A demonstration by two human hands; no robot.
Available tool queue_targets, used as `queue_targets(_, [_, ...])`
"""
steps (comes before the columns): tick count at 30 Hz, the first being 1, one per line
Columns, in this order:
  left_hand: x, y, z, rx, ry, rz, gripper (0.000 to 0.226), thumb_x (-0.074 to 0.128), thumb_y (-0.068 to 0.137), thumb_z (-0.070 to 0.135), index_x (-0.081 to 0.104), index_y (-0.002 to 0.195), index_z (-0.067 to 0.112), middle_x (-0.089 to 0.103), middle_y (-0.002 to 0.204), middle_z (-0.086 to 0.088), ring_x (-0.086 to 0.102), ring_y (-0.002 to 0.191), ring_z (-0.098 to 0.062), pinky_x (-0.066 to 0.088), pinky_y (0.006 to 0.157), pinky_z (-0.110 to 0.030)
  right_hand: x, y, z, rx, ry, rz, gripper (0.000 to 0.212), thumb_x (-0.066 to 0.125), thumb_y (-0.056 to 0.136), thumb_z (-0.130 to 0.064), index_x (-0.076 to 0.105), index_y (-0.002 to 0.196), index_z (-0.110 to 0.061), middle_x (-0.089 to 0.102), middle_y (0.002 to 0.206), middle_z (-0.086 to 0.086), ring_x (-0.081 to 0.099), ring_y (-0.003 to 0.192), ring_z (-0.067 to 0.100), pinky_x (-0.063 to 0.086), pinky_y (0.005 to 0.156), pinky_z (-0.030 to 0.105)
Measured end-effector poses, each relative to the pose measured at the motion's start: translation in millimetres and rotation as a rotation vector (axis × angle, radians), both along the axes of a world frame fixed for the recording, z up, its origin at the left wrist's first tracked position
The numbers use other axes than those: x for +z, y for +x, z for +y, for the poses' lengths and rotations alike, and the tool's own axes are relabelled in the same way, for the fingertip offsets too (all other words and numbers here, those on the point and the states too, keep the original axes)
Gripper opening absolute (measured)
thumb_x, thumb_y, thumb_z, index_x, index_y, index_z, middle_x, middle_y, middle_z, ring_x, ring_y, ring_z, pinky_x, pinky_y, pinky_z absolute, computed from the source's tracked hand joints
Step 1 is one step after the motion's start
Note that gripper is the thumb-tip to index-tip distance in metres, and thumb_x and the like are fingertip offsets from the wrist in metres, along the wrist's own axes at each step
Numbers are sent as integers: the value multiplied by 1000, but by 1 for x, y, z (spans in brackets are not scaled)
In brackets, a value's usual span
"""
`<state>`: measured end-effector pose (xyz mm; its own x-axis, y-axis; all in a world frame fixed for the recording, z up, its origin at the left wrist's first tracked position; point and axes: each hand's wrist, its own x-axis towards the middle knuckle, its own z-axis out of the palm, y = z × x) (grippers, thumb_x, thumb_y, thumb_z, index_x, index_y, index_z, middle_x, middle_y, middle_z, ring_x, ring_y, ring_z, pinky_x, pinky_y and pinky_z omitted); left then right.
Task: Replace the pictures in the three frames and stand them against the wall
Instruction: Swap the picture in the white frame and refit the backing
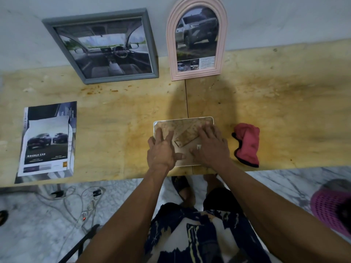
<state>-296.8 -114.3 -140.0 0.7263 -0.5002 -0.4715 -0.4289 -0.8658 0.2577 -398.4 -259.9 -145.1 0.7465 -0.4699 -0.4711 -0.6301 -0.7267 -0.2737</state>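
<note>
A small white-edged frame (183, 126) lies face down near the table's front edge, its stained brown backboard and folding stand up. My left hand (161, 150) presses flat on its left side, fingers spread. My right hand (209, 147) presses flat on its right side, thumb beside a small white clip. A grey rectangular frame (150, 44) with a car-interior picture leans on the wall at the back left. To its right stands a pink arched frame (196, 74) with a pickup-truck picture. A stack of loose car pictures (49, 141) lies at the left.
A red cloth (247, 143) lies just right of the small frame on the yellow wooden table (284, 111). Below the table edge are a marble floor, cables (79, 202), my feet in sandals and a pink basket (330, 207) at the right.
</note>
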Motion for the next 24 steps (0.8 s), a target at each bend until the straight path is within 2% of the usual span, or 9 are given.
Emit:
queue_targets(3, [-2,3,5,-16,-9,34,101,80,70,59,24,151,40,3,159,4,22,133,-34,51,94,-46,-1,-6,-16,96,54,17,94,60,83,-58,6,155,-30,-8,163,-5,-8,149,21,21,115,55])
queue_targets(6, [-4,10,10,-74,23,67,109,84,69,51,18,155,39,1,162,-1,22,134,-36,43,103,-42,-9,-11,-37,307,-7,16,107,67,75,-61,9,155,-20,1,164,5,-3,150,21,11,121,42])
queue_targets(8, [-6,15,12,-98,40,70,115,88,66,47,17,156,40,1,162,-3,22,134,-36,38,106,-39,-16,-12,-41,375,-47,17,110,66,72,-65,13,155,-16,8,163,9,1,151,19,6,122,39])
queue_targets(12, [-8,16,13,-93,35,58,117,90,63,41,18,154,43,5,160,-1,25,130,-35,41,101,-40,-8,-18,-40,308,4,6,107,71,73,-59,11,155,-26,-1,164,-3,4,150,23,16,120,44])
queue_targets(16, [-4,15,12,-70,17,60,115,91,63,37,21,154,42,7,160,0,27,126,-34,45,98,-42,8,-19,-41,255,10,66,102,71,75,-58,10,154,-36,-5,162,-15,4,149,28,31,109,59])
queue_targets(20, [-6,18,14,-76,16,68,113,90,64,38,23,155,39,7,162,-2,28,131,-34,39,105,-38,9,-14,-36,245,-18,100,102,75,72,-56,15,152,-36,-1,163,-14,6,149,29,31,106,60])
queue_targets(24, [-11,28,27,-8,-94,112,108,95,56,23,42,150,23,21,163,-4,35,137,-35,35,112,-40,9,-9,-26,233,-92,67,91,78,69,-48,32,146,-33,15,162,-8,7,148,30,31,105,57])
